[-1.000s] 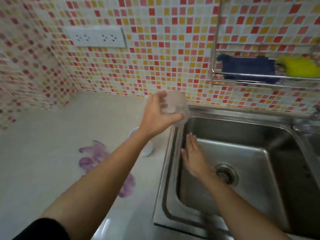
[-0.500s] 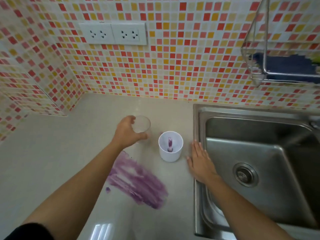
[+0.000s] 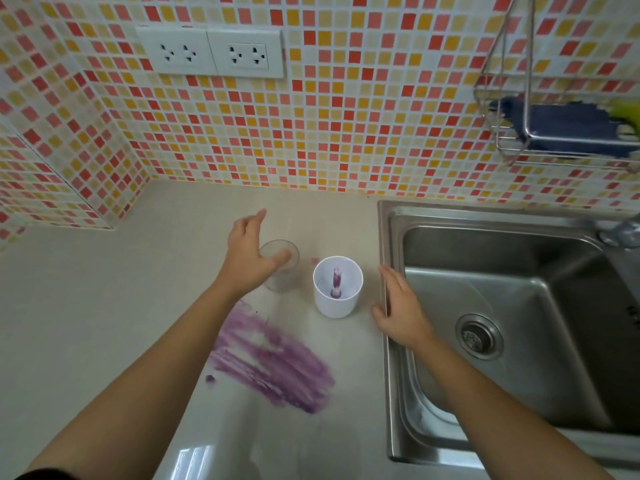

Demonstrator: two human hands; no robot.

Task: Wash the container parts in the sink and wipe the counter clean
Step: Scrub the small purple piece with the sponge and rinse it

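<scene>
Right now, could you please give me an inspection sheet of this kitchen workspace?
Surface: beige counter with a wide purple smear and a small purple speck near its left end; not yet wiped.
Job's things: clear cup upright on the counter; white container upright beside it, a purple-stained spindle inside; steel sink holds no parts.
Clutter: small pink spot by the white container.
Hands: left hand spread over the clear cup, thumb at its rim, not clasping it; right hand flat on the sink's left edge.
Cables: nothing seen; two wall sockets unused.
Surroundings: mosaic tile wall; wire rack holding a blue cloth.
</scene>
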